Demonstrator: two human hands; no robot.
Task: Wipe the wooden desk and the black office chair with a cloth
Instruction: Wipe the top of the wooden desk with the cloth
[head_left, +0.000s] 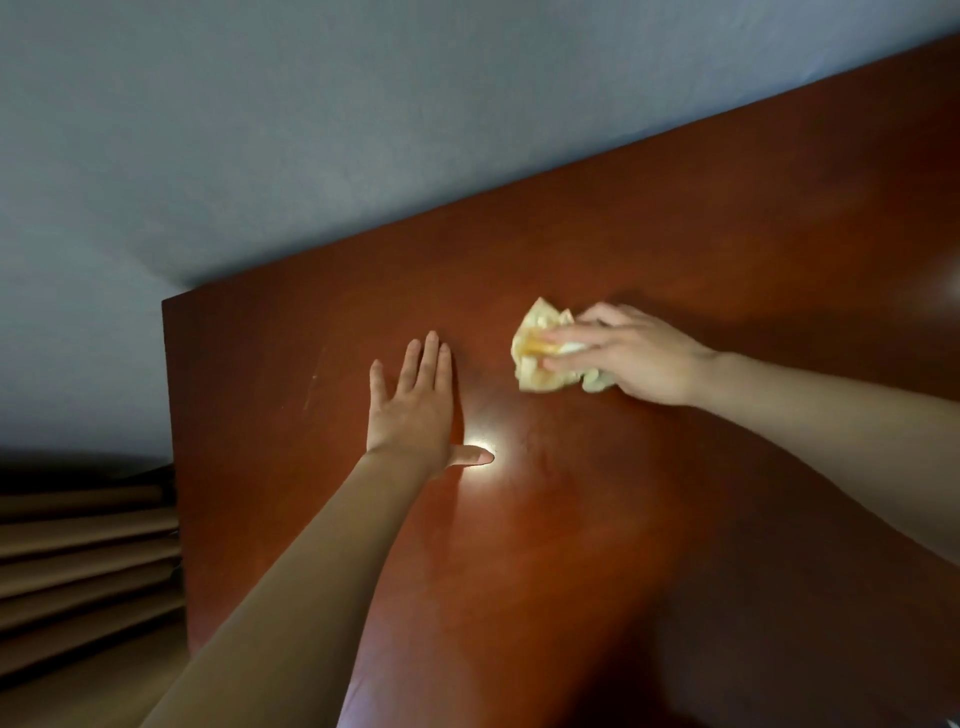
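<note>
Wooden desk (649, 249): filled most of the view, reddish-brown and glossy, with its far edge set against the wall.
Cloth (535, 332): lay crumpled on the desk top, right of centre; pale yellow with an orange patch, and a greenish fold poking out under the palm.
Right hand (639, 358): reached in from the right and pressed down on the cloth, palm downward.
Right fingers (571, 338): lay nearly straight and slightly spread across the top of the cloth, not clenched round it.
Left hand (415, 400): rested flat on the bare desk, just left of the cloth and apart from it.
Left fingers (431, 358): were straight and close together, thumb stuck out to the side, holding nothing.
Glare (480, 441): shone bright on the wood beside the left thumb.
Wall (311, 130): rose blue-grey behind the desk.
Brown folds (78, 561): hung pleated beyond the desk's left edge; too dim to identify.
</note>
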